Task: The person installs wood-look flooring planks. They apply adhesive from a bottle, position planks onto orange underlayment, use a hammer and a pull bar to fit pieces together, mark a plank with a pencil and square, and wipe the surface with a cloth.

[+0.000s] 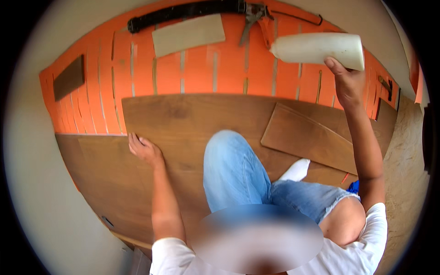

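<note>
My right hand [348, 85] is raised at the upper right, wrapped around the wide end of a white plastic squeeze bottle [321, 47]. The bottle is held on its side, its narrow tip pointing left. Lower left, my left hand [145, 149] rests on the brown floorboards [183, 114], fingertips at the corner where a plank end meets the orange underlay [101, 96]. Its fingers lie close together, with nothing visible in them. Beyond the planks, the underlay is striped with cut slots, some showing grey and some darker strips.
A black caulking gun [192, 13] with an orange handle lies along the far edge. Nearby are a pale board offcut [189, 35] and a dark offcut [69, 79]. A loose plank [307, 135] lies right of my knee. A hammer [386, 87] sits far right, a red pencil [345, 178] nearer.
</note>
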### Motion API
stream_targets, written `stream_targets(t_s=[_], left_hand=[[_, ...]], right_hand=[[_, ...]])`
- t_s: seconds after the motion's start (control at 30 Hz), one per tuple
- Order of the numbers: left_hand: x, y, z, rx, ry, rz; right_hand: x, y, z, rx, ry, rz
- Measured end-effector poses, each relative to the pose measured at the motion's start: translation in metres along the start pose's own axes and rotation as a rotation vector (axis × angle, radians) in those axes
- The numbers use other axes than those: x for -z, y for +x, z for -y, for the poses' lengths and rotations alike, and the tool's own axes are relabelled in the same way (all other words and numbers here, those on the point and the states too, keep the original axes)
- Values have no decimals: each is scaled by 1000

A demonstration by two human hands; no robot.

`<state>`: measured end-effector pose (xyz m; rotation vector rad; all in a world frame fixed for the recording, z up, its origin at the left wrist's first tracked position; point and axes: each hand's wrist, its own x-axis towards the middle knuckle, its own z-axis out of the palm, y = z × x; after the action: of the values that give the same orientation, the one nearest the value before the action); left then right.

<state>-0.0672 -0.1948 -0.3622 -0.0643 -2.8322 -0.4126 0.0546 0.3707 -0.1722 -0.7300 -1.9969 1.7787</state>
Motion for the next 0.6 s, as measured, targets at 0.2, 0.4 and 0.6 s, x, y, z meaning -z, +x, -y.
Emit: stream_targets(t_s=[0.2, 0.4, 0.6], left_hand=[[6, -7, 3, -55, 49, -25], [-6, -8, 13, -39, 59, -73], [-7, -3, 9, -7, 48, -56]], right_hand=[[-33, 2, -4, -58, -196, 172], [-85, 4, -34, -242, -14, 184], [-133, 3, -63, -249, 205, 197]])
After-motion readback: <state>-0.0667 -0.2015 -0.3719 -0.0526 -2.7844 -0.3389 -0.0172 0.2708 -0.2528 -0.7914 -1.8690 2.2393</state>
